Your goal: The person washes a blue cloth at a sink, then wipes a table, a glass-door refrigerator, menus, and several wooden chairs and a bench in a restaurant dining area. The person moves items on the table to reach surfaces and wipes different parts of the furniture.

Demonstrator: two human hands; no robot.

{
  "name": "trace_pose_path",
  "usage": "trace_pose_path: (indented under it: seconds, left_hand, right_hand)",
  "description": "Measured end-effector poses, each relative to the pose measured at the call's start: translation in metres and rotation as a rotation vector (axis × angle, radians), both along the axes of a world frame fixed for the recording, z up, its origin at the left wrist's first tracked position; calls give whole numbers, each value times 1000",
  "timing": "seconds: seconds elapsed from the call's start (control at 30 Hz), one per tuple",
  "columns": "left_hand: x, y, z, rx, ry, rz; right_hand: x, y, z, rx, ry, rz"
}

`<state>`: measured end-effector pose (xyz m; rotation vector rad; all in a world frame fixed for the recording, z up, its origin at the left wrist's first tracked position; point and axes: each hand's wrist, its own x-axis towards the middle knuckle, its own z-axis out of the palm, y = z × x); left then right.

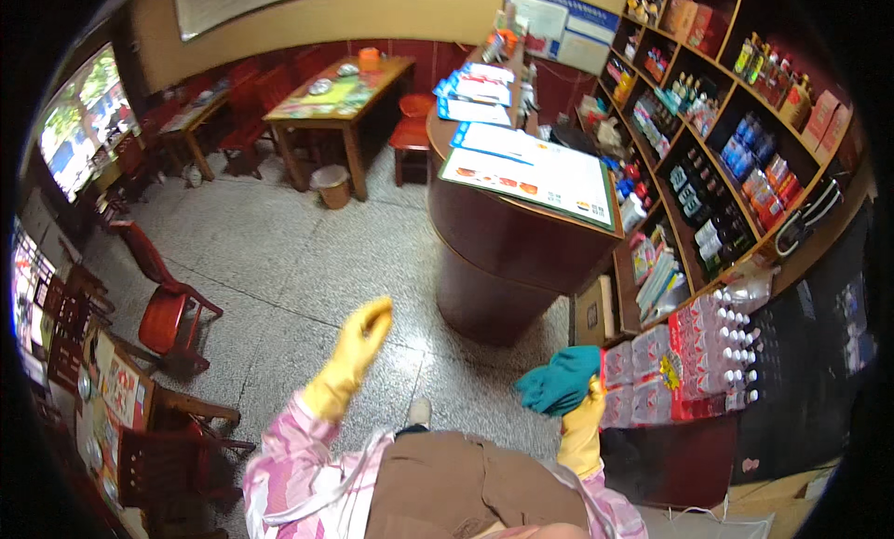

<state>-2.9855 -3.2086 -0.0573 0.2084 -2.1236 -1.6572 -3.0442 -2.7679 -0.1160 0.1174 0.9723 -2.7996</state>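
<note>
My left hand (pixel 358 345), in a yellow rubber glove, is out over the speckled floor (pixel 279 253). Its fingers curl loosely with a gap to the thumb, and nothing shows in them. A matching glove covers my right hand (pixel 585 419), which grips a bunched teal cloth (pixel 560 380). The cloth hangs beside stacked packs of bottled water (pixel 681 368) on the right; whether it touches them I cannot tell. Ahead stands a dark wooden counter (pixel 499 267) with a rounded end. On its top lie a large printed menu sheet (pixel 552 179) and several blue-and-white papers (pixel 475 109).
Shelves of bottles and cartons (pixel 726 113) line the right wall. Left of me are a red wooden chair (pixel 164 322) and a dining table (pixel 105 385). Farther ahead, a waste bin (pixel 331 188) stands by another wooden table (pixel 342 96). A cardboard box (pixel 594 314) sits beside the counter.
</note>
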Motion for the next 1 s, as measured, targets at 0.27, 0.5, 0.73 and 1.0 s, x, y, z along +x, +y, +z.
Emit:
trace_pose_path:
  seconds: [0.27, 0.5, 0.73, 1.0]
  left_hand:
    - [-287, -45, 149, -398, 158, -72]
    - [-448, -50, 107, -783, 250, -3]
    - [-418, -55, 126, -980, 85, -263]
    - [-377, -80, 62, -66, -143, 178]
  right_hand:
    - [-94, -31, 118, 411, 195, -458]
    - [-201, -26, 157, 570, 317, -486]
    - [-287, -31, 219, 829, 441, -464]
    - [-347, -52, 234, 830, 458, -587]
